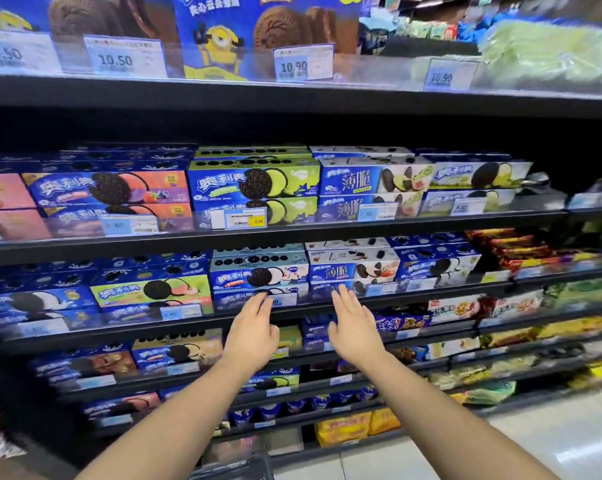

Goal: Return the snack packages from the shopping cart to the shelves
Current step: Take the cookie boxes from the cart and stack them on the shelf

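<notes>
Blue cookie boxes (259, 275) behind shelf edge (188, 329); L hand (254, 327) & R hand (353, 323) flat, empty, gap btwn.

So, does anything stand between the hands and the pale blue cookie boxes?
Only the clear shelf-edge guard, which covers the lower of the pale blue cookie boxes. The left hand and right hand are open and empty.

Blue cookie boxes (259, 273), black shelves (292, 233), yellow packets (344, 427).
</notes>
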